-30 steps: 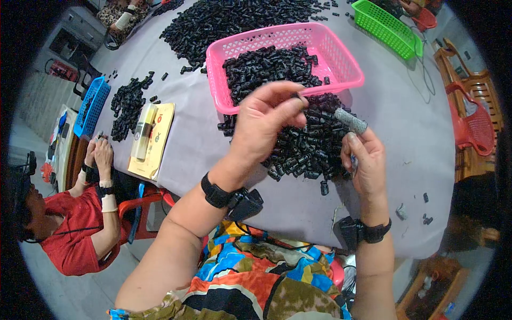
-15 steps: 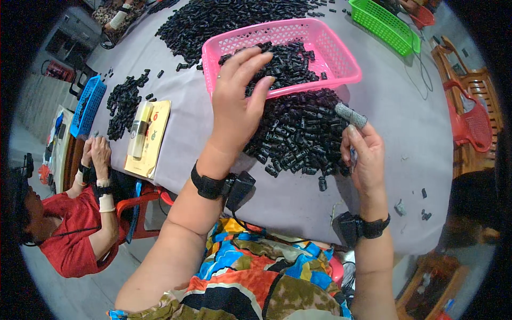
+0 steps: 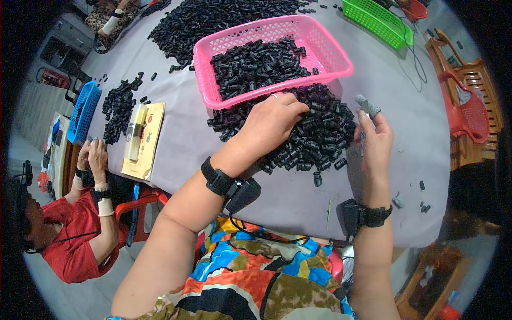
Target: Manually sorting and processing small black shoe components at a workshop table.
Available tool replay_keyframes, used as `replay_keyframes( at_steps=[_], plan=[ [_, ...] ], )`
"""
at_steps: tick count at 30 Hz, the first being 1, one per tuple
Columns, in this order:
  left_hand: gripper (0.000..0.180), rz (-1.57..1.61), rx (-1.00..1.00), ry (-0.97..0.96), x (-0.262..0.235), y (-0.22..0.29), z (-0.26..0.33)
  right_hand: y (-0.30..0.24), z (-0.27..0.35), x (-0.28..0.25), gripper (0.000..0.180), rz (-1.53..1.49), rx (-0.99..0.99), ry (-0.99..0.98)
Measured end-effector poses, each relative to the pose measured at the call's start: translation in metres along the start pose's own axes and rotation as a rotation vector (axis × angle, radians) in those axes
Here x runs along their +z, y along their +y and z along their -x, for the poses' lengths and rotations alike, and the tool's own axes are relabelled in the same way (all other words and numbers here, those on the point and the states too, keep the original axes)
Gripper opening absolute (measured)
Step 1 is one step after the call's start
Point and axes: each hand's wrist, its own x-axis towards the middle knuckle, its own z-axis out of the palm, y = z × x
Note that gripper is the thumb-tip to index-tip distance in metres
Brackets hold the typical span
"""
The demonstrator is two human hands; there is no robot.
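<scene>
The pile of black pieces lies at four o'clock from the bent-fingered left hand and nine o'clock from the curled right hand, grips unclear.

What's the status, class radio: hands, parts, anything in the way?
Left hand at heaped small black cylindrical parts. Right hand beside them, wearing grey textured finger cover. Pink plastic lattice basket just beyond; nothing seen blocking left hand.

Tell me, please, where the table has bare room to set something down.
Bare cloth shows between the yellow paper and the pink basket, and between that basket and the green basket. Black pieces crowd the area around the left hand, and beyond the pink basket.
</scene>
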Motion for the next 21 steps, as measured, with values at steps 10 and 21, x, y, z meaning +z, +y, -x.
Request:
replay_keyframes(
  at_steps=[10, 21],
  plan=[
    [0.022, -0.057, -0.036, -0.082, -0.001, 0.003, 0.002, 0.007, -0.001, 0.0, 0.021, 0.174, 0.061, -0.1],
    [0.021, 0.489, -0.276, 0.081, -0.003, 0.011, 0.003, -0.003, 0.01, 0.01, 0.024, 0.131, 0.074, -0.242]
  ],
)
